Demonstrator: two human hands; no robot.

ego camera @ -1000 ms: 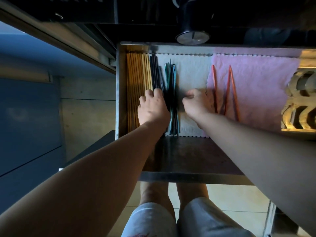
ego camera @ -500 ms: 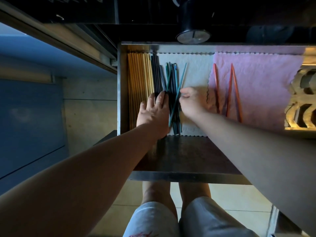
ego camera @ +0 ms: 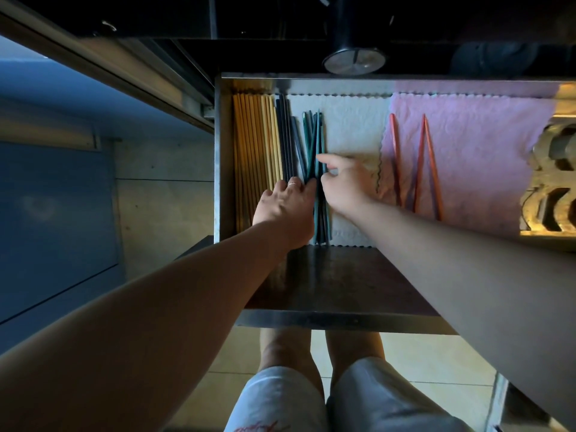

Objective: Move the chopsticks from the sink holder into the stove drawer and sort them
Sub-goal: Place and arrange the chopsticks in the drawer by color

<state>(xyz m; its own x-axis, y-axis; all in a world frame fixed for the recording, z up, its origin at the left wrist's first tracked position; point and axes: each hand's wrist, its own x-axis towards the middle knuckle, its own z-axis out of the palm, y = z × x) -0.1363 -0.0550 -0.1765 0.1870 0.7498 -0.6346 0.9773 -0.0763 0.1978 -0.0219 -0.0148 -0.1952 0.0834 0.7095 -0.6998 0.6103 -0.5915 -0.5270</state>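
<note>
Teal chopsticks (ego camera: 313, 135) lie in the drawer (ego camera: 223, 151) on the white cloth (ego camera: 352, 126), partly crossed. Dark chopsticks (ego camera: 285, 135) sit just left of them, yellow chopsticks (ego camera: 252, 135) against the left wall, and red chopsticks (ego camera: 395, 151) well apart on the pink cloth (ego camera: 483, 145). Your left hand (ego camera: 282, 207) presses the dark group, fingers straight, grip holding nothing. Your right hand (ego camera: 346, 185) touches the teal group, forefinger extended. Whether its grip pinches a stick cannot be told.

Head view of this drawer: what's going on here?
A person is sorting chopsticks in an open steel drawer. The left hand presses flat on the dark grey chopsticks beside the yellow wooden chopsticks; the right hand pinches the slim teal chopsticks on the white cloth. Three red-orange chopsticks lie loose on the pink cloth.
</note>
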